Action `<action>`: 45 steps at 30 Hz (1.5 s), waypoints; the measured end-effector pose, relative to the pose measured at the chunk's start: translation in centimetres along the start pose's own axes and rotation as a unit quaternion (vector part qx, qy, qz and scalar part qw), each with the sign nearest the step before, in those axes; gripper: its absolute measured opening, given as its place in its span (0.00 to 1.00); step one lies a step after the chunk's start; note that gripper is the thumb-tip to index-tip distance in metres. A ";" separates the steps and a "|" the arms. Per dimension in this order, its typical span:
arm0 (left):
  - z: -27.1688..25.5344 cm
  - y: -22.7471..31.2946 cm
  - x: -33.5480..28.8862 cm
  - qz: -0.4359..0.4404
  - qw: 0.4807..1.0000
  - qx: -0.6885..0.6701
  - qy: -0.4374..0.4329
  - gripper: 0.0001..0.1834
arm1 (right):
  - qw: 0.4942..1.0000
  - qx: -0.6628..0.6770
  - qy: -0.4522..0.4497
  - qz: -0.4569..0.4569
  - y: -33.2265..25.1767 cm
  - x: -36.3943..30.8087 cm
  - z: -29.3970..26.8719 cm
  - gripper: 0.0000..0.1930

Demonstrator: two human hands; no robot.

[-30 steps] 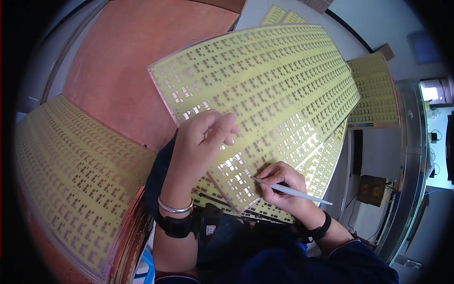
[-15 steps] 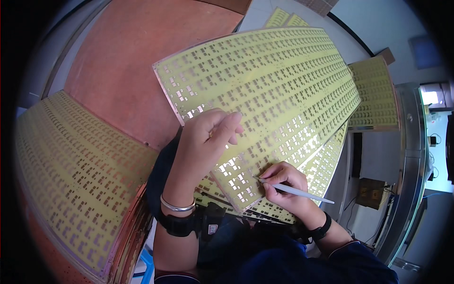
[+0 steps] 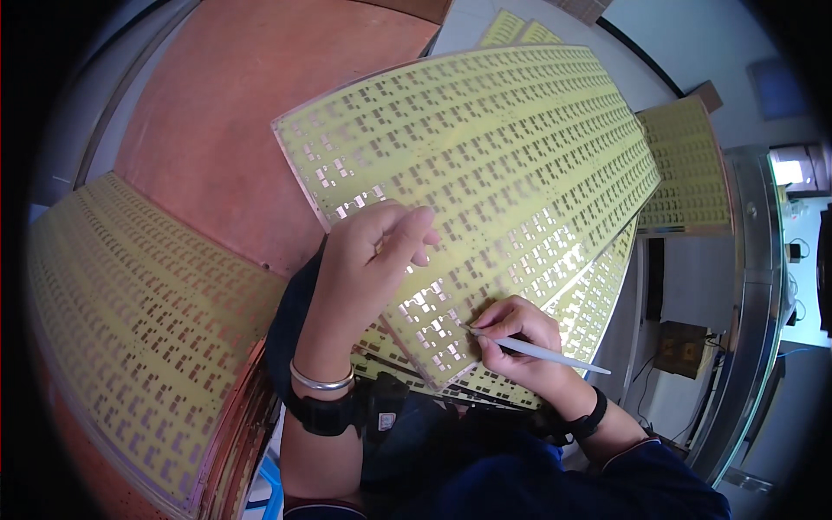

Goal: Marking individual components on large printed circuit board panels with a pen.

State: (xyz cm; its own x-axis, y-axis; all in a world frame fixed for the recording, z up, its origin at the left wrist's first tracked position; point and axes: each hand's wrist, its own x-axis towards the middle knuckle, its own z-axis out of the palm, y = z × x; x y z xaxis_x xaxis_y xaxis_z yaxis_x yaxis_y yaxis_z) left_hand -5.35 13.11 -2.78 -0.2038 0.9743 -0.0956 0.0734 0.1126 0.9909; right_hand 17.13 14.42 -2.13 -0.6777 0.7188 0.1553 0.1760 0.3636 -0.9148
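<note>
A large yellow-green circuit board panel [image 3: 485, 165] with rows of shiny copper pads lies slanted before me. My left hand [image 3: 373, 251] is curled into a loose fist over the panel's left part, its thumb against the bent fingers, and nothing shows in it. Near the panel's lower corner, my right hand [image 3: 520, 338] pinches a slim pen-like tool [image 3: 555, 354] with a white tapered handle. The tool's small tip points left at the board surface among the pads; whether it touches cannot be made out.
Further panels [image 3: 598, 290] lie beneath the one under my hands. At the left, a stack of similar panels [image 3: 156, 329] rests beside a broad bare copper-coloured sheet [image 3: 251, 113]. Another panel [image 3: 685, 169] lies at the far right, near a metal-edged bench [image 3: 754, 260] and a brown box [image 3: 680, 349].
The view has shifted slightly, with the panel and both hands a little further left in it. My grip on the pen-like tool looks the same, its tip still near the same pads.
</note>
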 end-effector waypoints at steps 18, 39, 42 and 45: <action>0.2 -0.1 0.0 0.010 1.000 -0.006 -0.001 0.18 | 1.000 0.000 -0.005 0.004 0.0 -0.1 -0.1 0.06; 0.0 -0.2 0.0 0.019 1.000 -0.012 0.000 0.17 | 1.000 -0.023 0.004 -0.007 0.2 -0.3 0.1 0.07; 0.1 -0.1 0.0 0.014 1.000 -0.010 0.005 0.17 | 1.000 -0.012 0.019 -0.007 0.5 -0.4 0.1 0.06; 0.1 -0.1 0.0 0.004 1.000 -0.020 0.004 0.16 | 1.000 -0.006 0.013 0.003 0.5 -0.5 -0.1 0.06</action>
State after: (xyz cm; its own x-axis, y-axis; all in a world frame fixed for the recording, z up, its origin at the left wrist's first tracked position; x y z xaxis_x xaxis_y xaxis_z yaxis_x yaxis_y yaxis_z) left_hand -5.24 13.07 -2.87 -0.2108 0.9736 -0.0878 0.0355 0.0973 0.9946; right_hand 17.58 14.31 -2.60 -0.6571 0.7367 0.1594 0.1895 0.3662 -0.9110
